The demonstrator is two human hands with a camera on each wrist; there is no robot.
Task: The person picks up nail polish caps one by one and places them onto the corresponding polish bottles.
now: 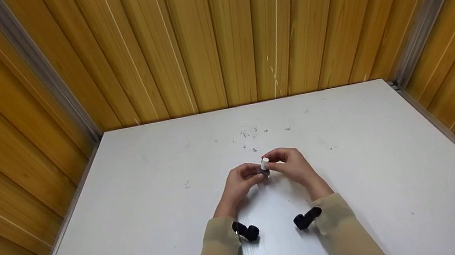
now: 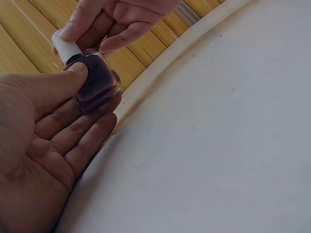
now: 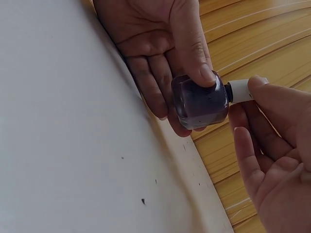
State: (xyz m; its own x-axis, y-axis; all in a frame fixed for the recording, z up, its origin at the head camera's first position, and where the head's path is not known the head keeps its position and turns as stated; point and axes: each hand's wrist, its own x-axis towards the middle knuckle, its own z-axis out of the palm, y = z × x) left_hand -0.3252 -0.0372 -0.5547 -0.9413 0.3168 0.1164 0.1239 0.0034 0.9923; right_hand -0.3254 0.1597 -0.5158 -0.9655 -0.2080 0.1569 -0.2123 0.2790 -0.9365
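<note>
A small glass nail polish bottle [image 3: 197, 104] with dark purple polish is held between both hands, close over the white table. My left hand [image 1: 238, 185] grips the glass body, its thumb pressed on one face and its fingers behind. At the neck, my right hand [image 1: 295, 166] pinches the white cap [image 2: 67, 47] between thumb and fingers. A black collar shows between cap and glass in the right wrist view. The bottle is tilted, with its cap toward the right hand.
The white table [image 1: 130, 206] carries small dark marks and specks [image 1: 250, 133] beyond the hands. Yellow wood-look panels [image 1: 213, 38] rise behind it and at both sides, with grey metal posts [image 1: 49, 69] in the corners. Black wrist cameras [image 1: 248, 232] sit on both sleeves.
</note>
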